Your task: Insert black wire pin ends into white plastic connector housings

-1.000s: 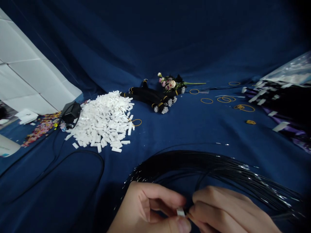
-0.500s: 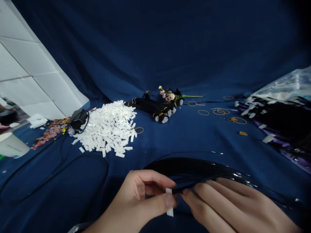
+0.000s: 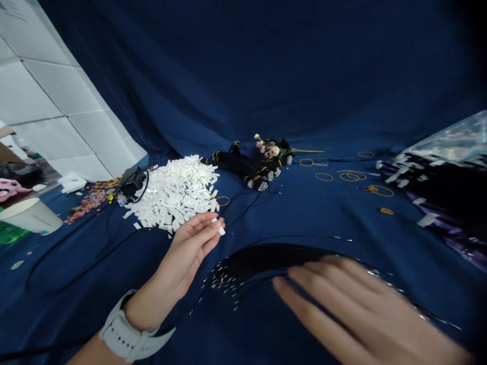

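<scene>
My left hand (image 3: pixel 192 243) is closed in a pinch on a small white tag (image 3: pixel 219 228), just in front of the heap of similar white tags (image 3: pixel 175 190). Thin dark cords (image 3: pixel 245 203) run up and right from near its fingertips; whether the hand grips them I cannot tell. Over a bundle of black cords (image 3: pixel 262 256) with shiny metal ends, my right hand (image 3: pixel 342 304) hovers, blurred, its fingers stretched out and apart. Nothing shows in its fingers. Part of the bundle is hidden beneath this hand.
Black tied bundles (image 3: pixel 243 167) with silvery ends and artificial flowers (image 3: pixel 273 149) lie at the back. Rubber bands (image 3: pixel 352 176) are scattered right of them. A pile of tagged black cords (image 3: pixel 449 187) fills the right. A paper cup (image 3: pixel 32 215) and black adapter (image 3: pixel 132 181) stand left.
My left hand has moved away from the right one, leftward and up toward the white heap, with a white tag in its pinch. My right hand's fingers have loosened and straightened.
</scene>
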The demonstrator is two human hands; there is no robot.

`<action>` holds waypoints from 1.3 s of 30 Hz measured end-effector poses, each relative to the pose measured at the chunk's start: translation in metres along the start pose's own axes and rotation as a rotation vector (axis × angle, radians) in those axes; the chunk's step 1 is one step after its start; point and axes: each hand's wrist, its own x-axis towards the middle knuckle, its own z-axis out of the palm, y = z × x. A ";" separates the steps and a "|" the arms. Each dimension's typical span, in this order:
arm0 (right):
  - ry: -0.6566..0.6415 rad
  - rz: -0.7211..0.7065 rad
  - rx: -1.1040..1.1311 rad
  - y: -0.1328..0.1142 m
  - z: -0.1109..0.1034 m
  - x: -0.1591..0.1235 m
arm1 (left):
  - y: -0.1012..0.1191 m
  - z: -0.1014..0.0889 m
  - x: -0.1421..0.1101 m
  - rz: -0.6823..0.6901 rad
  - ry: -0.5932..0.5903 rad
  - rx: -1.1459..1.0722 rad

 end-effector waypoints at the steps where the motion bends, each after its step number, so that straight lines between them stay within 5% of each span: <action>1: -0.031 0.000 0.024 -0.010 0.010 0.000 | -0.002 0.000 0.001 -0.015 -0.011 0.011; 6: -0.190 0.126 0.203 -0.028 0.048 -0.002 | -0.008 -0.001 0.001 -0.048 -0.065 0.062; 15: -0.233 0.241 0.251 -0.032 0.064 0.000 | -0.020 -0.003 -0.008 -0.136 -0.186 0.128; 23: -0.079 0.178 0.064 -0.035 0.043 0.009 | -0.024 0.000 -0.012 -0.203 -0.181 0.069; 30: -0.025 0.409 0.439 -0.027 0.029 -0.003 | -0.025 0.000 -0.017 -0.241 -0.253 0.064; 39: -0.028 0.492 0.419 -0.015 0.022 -0.010 | -0.029 0.002 -0.025 -0.150 -0.330 0.238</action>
